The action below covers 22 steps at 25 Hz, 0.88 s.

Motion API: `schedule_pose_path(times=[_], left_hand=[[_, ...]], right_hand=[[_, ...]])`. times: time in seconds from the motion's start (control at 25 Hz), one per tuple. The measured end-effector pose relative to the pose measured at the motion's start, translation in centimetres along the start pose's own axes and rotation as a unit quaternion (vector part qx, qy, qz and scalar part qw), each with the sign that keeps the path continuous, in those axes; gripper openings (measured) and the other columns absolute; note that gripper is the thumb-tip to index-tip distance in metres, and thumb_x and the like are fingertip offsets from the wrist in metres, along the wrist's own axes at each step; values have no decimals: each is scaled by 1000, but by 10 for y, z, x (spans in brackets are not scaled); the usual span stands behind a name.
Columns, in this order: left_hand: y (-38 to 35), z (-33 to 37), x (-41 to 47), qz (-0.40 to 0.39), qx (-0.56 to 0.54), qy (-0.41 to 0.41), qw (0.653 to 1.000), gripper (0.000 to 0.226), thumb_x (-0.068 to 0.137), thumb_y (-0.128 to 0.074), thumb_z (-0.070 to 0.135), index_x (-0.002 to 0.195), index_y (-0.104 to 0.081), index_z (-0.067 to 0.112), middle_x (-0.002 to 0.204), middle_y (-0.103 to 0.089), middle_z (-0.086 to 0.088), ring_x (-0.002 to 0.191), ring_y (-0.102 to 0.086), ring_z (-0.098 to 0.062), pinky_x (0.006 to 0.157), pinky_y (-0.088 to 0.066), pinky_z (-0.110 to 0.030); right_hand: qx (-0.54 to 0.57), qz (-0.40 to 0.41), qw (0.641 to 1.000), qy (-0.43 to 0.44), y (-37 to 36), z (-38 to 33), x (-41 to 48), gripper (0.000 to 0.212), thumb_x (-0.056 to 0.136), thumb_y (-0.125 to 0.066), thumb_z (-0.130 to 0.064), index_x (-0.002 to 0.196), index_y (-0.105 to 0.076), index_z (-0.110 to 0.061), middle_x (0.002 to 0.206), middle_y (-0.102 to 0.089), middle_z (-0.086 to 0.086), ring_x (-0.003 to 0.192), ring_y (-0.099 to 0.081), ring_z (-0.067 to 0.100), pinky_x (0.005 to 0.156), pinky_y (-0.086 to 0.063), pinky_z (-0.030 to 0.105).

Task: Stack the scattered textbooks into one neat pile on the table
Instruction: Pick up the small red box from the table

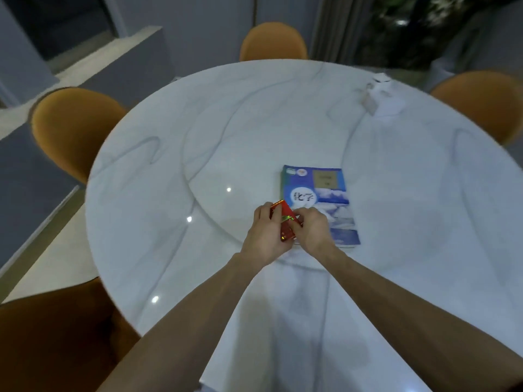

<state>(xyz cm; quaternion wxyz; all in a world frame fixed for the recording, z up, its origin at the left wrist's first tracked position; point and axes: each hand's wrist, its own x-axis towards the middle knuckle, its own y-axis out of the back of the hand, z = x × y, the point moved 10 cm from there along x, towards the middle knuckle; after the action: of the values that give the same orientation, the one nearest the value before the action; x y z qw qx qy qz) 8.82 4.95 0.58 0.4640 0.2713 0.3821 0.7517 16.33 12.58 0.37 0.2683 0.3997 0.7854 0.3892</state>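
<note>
Both hands meet over the round marble table (198,142), gripping one small red object (285,222) between them (a packet or small box, perhaps; the blur hides its details). The left hand (264,233) wraps its left side with fingers curled over the top edge, and the right hand (311,232) closes on its right side. Just beyond and to the right of the right hand, a blue textbook (319,199) lies flat, its near corner hidden under that hand.
</note>
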Motion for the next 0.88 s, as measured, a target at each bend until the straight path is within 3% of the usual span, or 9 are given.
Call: schedule_pose_path(times=[0.32,0.6,0.88], left_hand=[[-71,118,46,-40,12,-83,996,80,76,-72,37,143,-35,12,141,-39,-9,133,-34,-26,108,-38,-33],[-150,206,78,-90,19,-113,989,74,77,-70,35,138,-39,10,139,-38,-7,134,-31,-23,107,-38,-30],[-243,291,112,-158,38,-143,976,76,77,-72,34,140,-37,9,142,-35,-7,137,-26,-22,104,-44,-35]], right_hand=[[36,66,993,-92,95,115,-3,32,93,-53,-20,123,-62,-12,117,-61,13,105,-61,27,86,-45,28],[60,74,987,-132,147,223,5,34,93,-52,-19,125,-60,-10,117,-60,14,103,-62,27,78,-41,24],[95,93,972,-196,194,341,11,31,93,-53,-17,122,-61,-10,118,-60,15,104,-62,29,84,-46,30]])
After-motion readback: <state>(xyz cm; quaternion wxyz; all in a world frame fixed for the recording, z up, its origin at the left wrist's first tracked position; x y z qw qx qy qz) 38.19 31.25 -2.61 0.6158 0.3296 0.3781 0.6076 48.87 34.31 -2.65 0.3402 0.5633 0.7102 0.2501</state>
